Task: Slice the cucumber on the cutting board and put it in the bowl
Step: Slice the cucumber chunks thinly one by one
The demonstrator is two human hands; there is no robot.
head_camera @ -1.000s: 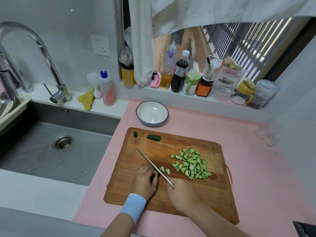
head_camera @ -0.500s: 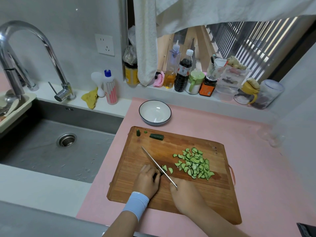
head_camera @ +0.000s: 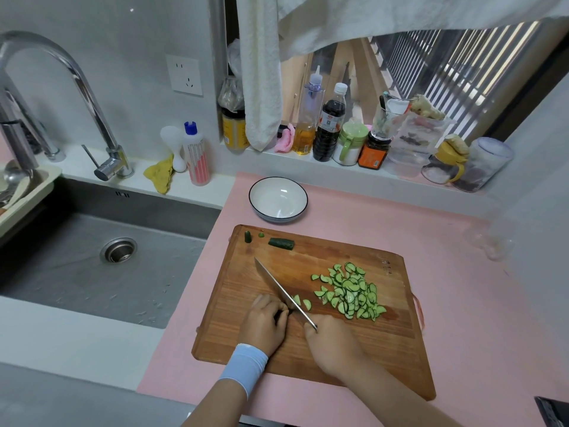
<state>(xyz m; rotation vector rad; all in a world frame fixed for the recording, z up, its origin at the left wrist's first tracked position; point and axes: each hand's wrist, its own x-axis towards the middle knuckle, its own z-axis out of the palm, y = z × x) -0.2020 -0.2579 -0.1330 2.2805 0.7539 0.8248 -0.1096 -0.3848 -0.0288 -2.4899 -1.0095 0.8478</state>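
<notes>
A wooden cutting board (head_camera: 264,334) lies on the pink mat. A pile of half-moon cucumber slices (head_camera: 351,292) sits at its centre right. Two loose slices (head_camera: 303,302) lie just right of the knife blade (head_camera: 277,288). My right hand (head_camera: 334,345) grips the knife handle, blade angled toward the far left. My left hand (head_camera: 266,323) curls over the remaining cucumber piece, which is almost fully hidden under the fingers. A dark cucumber end (head_camera: 281,243) and two small bits (head_camera: 248,236) rest near the board's far edge. The white bowl (head_camera: 278,199) stands empty beyond the board.
A steel sink (head_camera: 101,260) with a tall faucet (head_camera: 77,97) lies to the left. Bottles and jars (head_camera: 332,131) line the window ledge behind the bowl. A yellow cloth (head_camera: 160,175) and a pink bottle (head_camera: 196,155) sit beside the faucet.
Both hands and the knife hold about the same place on the board. The two loose slices beside the blade remain. The view has shifted slightly.
</notes>
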